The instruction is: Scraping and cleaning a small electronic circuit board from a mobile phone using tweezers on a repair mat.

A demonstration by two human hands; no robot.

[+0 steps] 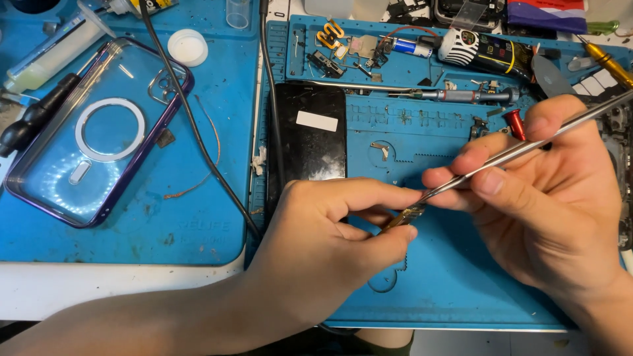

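I see the left hand (316, 244) pinching a small flat brass-coloured metal part (403, 216) between thumb and forefinger, held low over the blue silicone repair mat (455, 277), likely to steady it. The right hand (547, 198) grips a long thin steel probe (527, 149) pencil-style, fingers pressed on the shaft, tip touching the part's upper edge. Just behind the left hand lies a black smartphone (310, 142), face down. Well left sits a clear phone case with purple rim (92, 132); a black cable (198, 132) runs between them.
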